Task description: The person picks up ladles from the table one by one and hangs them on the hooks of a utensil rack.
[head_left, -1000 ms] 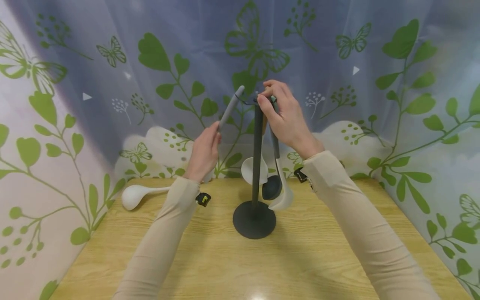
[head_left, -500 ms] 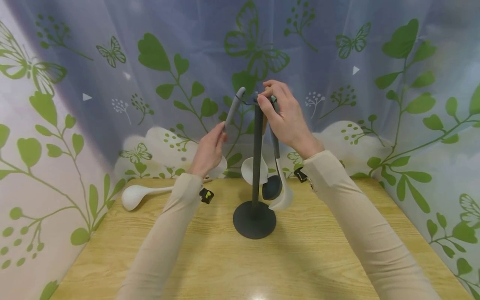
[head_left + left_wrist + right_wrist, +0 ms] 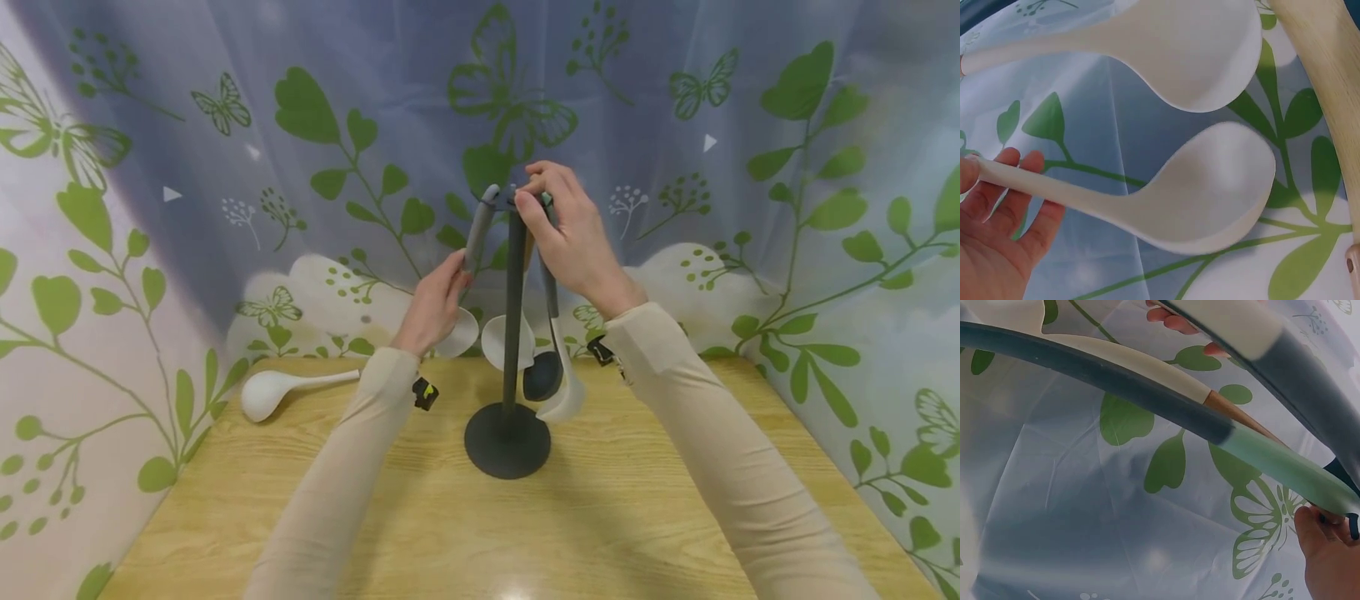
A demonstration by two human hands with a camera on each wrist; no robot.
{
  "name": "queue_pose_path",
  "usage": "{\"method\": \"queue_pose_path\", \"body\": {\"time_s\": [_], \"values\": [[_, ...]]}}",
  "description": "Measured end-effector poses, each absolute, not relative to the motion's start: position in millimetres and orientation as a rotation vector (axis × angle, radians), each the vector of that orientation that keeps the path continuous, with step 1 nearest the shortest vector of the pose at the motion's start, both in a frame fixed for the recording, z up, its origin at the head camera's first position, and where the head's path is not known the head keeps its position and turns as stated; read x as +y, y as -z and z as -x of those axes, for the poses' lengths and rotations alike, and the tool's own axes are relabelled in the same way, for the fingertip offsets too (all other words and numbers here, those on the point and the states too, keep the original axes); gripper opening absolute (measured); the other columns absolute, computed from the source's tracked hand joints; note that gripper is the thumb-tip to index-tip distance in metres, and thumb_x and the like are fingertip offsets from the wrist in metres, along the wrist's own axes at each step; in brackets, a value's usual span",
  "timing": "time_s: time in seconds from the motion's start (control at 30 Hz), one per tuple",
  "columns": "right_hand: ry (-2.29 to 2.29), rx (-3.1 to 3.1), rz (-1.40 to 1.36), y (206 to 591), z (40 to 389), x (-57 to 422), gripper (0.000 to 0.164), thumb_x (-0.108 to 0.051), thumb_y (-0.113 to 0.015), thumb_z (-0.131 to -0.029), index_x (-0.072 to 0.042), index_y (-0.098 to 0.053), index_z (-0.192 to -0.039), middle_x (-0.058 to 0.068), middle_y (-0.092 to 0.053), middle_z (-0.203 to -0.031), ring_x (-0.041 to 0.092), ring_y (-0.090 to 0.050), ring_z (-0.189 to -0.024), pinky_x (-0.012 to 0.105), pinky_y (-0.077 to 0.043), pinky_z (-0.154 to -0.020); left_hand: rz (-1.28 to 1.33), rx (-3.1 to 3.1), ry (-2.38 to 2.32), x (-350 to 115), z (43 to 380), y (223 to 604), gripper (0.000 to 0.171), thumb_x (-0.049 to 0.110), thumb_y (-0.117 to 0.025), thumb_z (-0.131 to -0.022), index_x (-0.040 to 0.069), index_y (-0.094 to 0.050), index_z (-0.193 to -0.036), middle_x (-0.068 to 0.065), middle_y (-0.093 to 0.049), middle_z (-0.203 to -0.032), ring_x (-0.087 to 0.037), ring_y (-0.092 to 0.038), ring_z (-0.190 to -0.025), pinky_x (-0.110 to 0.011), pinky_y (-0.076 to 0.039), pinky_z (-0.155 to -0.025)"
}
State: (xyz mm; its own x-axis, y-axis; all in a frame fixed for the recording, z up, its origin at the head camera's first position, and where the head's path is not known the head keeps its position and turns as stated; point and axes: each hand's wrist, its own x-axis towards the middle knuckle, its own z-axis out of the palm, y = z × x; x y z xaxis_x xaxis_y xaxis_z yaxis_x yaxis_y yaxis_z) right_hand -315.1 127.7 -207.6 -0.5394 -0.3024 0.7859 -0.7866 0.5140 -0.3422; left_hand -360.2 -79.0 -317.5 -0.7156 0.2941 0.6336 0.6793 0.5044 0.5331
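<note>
My left hand (image 3: 431, 304) holds a ladle (image 3: 1210, 194) by its long handle, fingers round its white neck in the left wrist view. In the head view, this ladle's grey handle end (image 3: 482, 223) slants up to a hook at the top of the dark utensil stand (image 3: 514, 317). Whether the hook passes through the handle cannot be made out. My right hand (image 3: 573, 237) grips the stand's top, fingertips partly hidden behind handles. On the stand hang a black ladle (image 3: 542, 377), a white ladle (image 3: 566, 396) and another white-bowled utensil (image 3: 498, 340) behind the pole.
A loose white ladle (image 3: 266, 395) lies at the left back of the wooden table (image 3: 450, 533). The stand's round base (image 3: 507, 450) rests near the table's middle. A leaf-patterned curtain (image 3: 405, 100) rises close behind the table.
My left hand has moved right, bringing the ladle's handle end against the stand's top hook and its white bowl beside the pole. My right hand keeps its place at the top.
</note>
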Motion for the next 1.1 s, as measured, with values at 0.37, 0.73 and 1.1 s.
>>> {"method": "queue_pose_path", "body": {"time_s": [0.37, 0.73, 1.1], "values": [[-0.916, -2.116, -0.862, 207, 314, 128, 0.034, -0.038, -0.039, -0.101, -0.009, -0.056, -0.106, 0.013, -0.042, -0.14, 0.019, -0.039, -0.126, 0.05, -0.043, -0.09, 0.813, -2.268, 1.151, -72, 365, 321, 0.032, 0.011, -0.039, -0.102, 0.011, -0.047, -0.133, -0.019, -0.066, -0.103, -0.023, -0.061, -0.097, -0.049, -0.049, -0.089], [-0.909, -2.109, -0.871, 207, 313, 128, 0.034, -0.038, -0.039, -0.101, -0.009, -0.056, -0.105, 0.013, -0.042, -0.139, 0.018, -0.037, -0.128, 0.049, -0.042, -0.092, 0.821, -2.227, 1.141, -66, 367, 326, 0.033, 0.011, -0.037, -0.103, 0.008, -0.045, -0.134, -0.021, -0.066, -0.104, -0.025, -0.061, -0.096, -0.05, -0.051, -0.085], [-0.913, -2.104, -0.877, 207, 313, 127, 0.032, -0.036, -0.04, -0.101, -0.009, -0.056, -0.105, 0.014, -0.042, -0.139, 0.018, -0.039, -0.127, 0.049, -0.042, -0.093, 0.846, -2.206, 1.102, -64, 365, 330, 0.032, 0.014, -0.037, -0.104, 0.007, -0.047, -0.133, -0.018, -0.066, -0.104, -0.025, -0.061, -0.094, -0.047, -0.053, -0.078]]}}
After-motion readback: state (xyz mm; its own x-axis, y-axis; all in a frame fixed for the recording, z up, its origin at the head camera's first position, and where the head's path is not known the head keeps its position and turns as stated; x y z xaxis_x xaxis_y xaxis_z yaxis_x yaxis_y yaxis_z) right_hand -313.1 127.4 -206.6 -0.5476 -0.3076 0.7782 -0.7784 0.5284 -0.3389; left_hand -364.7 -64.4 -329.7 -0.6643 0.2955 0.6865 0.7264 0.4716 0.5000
